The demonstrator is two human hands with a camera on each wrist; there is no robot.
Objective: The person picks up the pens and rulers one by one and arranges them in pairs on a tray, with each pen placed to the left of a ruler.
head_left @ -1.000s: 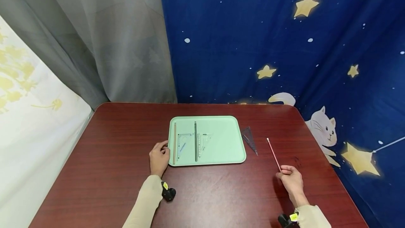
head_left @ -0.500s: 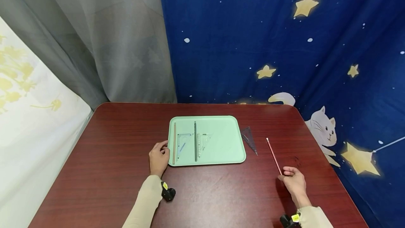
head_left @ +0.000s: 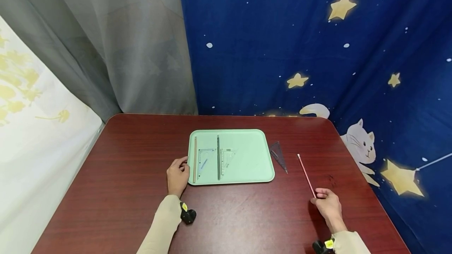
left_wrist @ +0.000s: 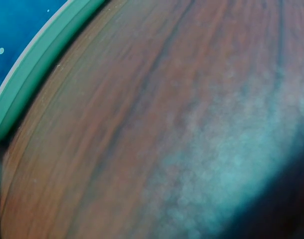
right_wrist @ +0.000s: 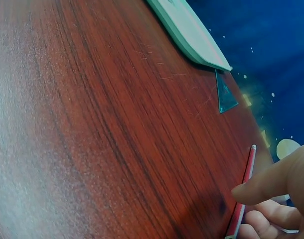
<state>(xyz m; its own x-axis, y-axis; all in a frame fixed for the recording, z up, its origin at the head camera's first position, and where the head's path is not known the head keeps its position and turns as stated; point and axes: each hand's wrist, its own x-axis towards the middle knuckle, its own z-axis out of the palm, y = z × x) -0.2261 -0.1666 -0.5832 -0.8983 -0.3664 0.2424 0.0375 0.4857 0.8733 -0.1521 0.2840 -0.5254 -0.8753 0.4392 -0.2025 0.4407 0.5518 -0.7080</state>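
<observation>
My left hand holds the left rim of a light green tray, its fingers at the edge. On the tray lie a brown pencil, a clear set square, a dark pencil and a second clear set square. Over at the right, my right hand pinches a red pencil near its near end between thumb and fingers. That pencil points away from me, white-tipped end farthest. In the right wrist view, the thumb presses on the red pencil from above.
A dark see-through set square lies on the table just right of the tray. The brown wooden table ends at a blue star-patterned curtain and a grey curtain. A white cloth hangs at the left.
My right hand has moved slightly right and toward me, and more of the red pencil shows beyond its fingers. The left hand and the tray have stayed put.
</observation>
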